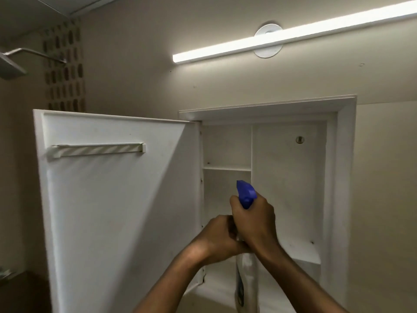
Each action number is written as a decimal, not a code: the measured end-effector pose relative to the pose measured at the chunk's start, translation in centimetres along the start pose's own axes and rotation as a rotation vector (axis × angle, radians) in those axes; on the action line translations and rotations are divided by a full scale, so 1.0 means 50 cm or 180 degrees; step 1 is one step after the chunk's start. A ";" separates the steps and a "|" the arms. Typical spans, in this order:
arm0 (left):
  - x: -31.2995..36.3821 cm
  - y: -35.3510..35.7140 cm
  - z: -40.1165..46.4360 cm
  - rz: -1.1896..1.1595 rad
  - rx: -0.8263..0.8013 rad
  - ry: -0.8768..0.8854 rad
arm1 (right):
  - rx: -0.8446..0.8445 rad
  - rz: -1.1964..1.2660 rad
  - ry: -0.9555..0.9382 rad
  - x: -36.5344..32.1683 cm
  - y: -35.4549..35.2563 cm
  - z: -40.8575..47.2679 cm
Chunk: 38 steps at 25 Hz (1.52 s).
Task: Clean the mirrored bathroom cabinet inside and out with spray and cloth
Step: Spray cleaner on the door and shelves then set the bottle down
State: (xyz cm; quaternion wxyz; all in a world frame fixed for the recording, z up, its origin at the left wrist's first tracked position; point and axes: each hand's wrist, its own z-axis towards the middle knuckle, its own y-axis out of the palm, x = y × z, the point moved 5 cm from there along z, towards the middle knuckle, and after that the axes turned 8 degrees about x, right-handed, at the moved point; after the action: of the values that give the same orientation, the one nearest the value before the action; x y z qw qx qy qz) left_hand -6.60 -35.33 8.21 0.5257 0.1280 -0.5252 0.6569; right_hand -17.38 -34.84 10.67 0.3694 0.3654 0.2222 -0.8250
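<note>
Both hands hold the spray bottle [246,279] upright before the open cabinet [288,188]: the right hand [255,220] grips its neck under the blue nozzle [246,193], the left hand [220,236] curls against it lower down. Left, the cabinet door [117,199] stands swung open; farther up, a strip light [282,37] glows.

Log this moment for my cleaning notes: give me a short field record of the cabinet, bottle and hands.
cabinet door: door swung open to the left, its white inner side facing the camera
cabinet interior: cabinet looks bare; small shelf at upper left
spray bottle: bottle upright, blue nozzle aimed into the cabinet
right hand: right hand grips the bottle's neck below the nozzle
left hand: left hand holds the bottle lower down
cloth: not visible
</note>
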 end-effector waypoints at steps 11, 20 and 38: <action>0.036 -0.096 0.080 -0.0556 -0.0136 0.0555 | 0.0483 -0.0275 -0.0258 -0.099 0.020 0.071; 0.006 -0.079 0.096 -0.0537 -0.0253 0.0538 | 0.0717 -0.0520 -0.0160 -0.078 0.026 0.064; -0.078 -0.038 0.035 -0.0351 -0.0959 0.0379 | 0.0389 -0.0994 -0.0004 0.030 0.069 -0.040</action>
State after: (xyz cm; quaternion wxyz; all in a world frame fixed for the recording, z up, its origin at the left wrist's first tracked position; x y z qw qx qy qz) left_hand -4.09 -39.13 7.18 0.6043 0.0372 -0.5778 0.5474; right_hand -14.51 -36.41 7.94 0.2138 0.3476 0.2254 -0.8846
